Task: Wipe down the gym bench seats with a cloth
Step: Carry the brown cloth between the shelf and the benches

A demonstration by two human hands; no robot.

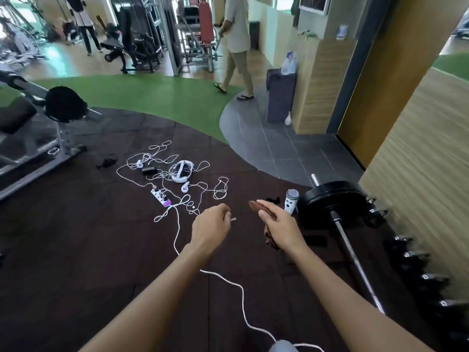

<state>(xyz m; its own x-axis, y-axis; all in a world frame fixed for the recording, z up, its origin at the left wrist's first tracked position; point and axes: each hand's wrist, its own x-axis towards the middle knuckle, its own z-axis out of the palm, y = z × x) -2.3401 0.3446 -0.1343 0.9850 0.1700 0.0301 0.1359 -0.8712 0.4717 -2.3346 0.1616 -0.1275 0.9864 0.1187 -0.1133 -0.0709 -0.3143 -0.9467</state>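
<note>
My right hand (278,226) grips a brown cloth (258,206), bunched lengthwise, with its ends sticking out past the fingers and below the palm. My left hand (212,226) is held beside it with fingers curled in and nothing visibly in it. Both hands hover over the dark rubber floor. A gym bench (17,115) with a black padded seat and a round black roller pad (64,102) stands at the far left, well away from both hands.
A tangle of white cables, a power strip (160,196) and a white headset (181,172) lie on the floor ahead. A barbell with a black plate (335,199) and a small bottle (291,200) lie right. Dumbbells line the right wall. A person (237,47) walks beyond.
</note>
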